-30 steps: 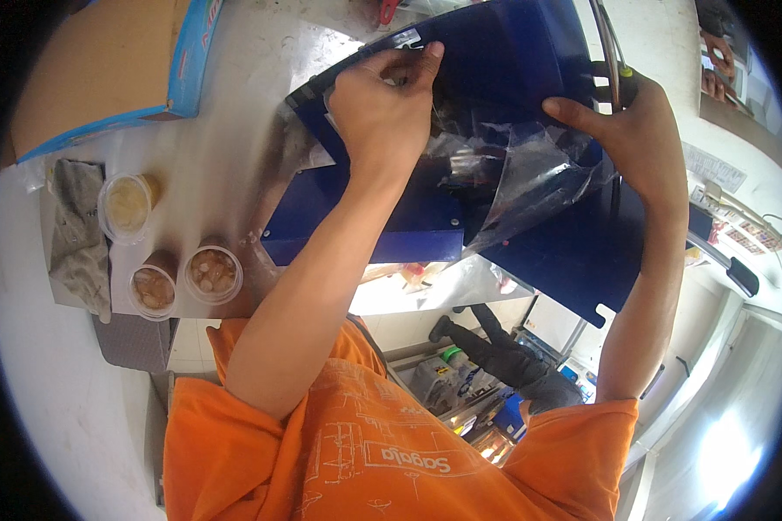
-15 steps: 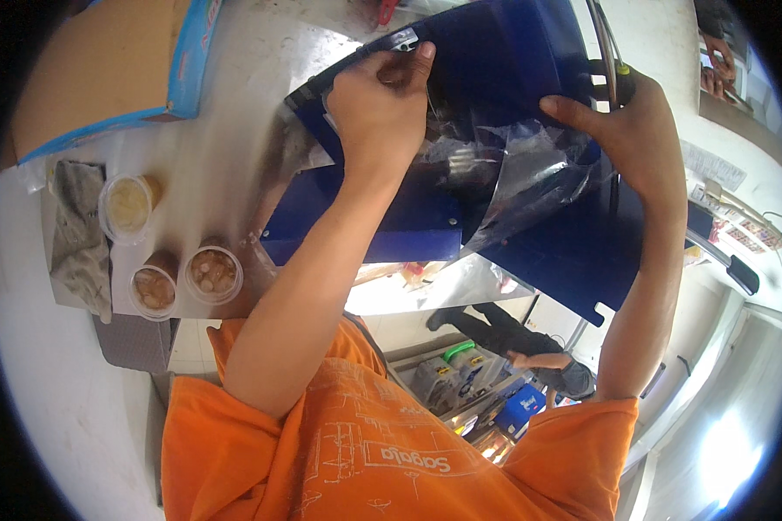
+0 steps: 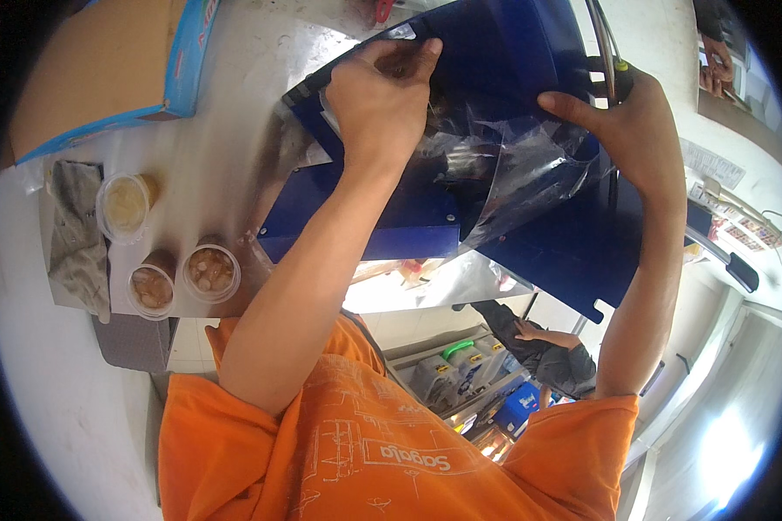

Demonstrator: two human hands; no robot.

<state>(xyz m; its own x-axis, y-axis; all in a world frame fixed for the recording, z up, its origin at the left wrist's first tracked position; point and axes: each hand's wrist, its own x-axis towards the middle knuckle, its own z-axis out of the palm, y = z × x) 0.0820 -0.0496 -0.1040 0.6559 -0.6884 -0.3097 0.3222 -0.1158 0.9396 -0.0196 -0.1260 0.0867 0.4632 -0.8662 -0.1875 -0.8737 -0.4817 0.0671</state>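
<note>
A blue sheet-metal housing (image 3: 391,204) with screws along its edge stands on the table in front of me. My left hand (image 3: 381,108) is at its upper left edge, thumb and fingers pinched together; what they hold is hidden. At the housing's right side, my right hand (image 3: 634,130) curls around a black handle-like piece with a yellow ring (image 3: 621,66), its thumb stretched toward the blue panel. Metal rods or cables run up beside that hand. Crumpled clear plastic film (image 3: 530,169) lies across the housing between my hands.
On the left are three clear cups: one pale drink (image 3: 123,207) and two brown iced drinks, one nearest me (image 3: 212,271). A grey cloth (image 3: 76,234) lies beside them. A cardboard box with blue edges (image 3: 104,69) sits at the far left. Another person (image 3: 539,352) is beyond the table edge.
My left hand has shifted slightly right along the blue edge, covering a pale bit that showed there. The right hand stays nearly in place. The person beyond the table has moved an arm.
</note>
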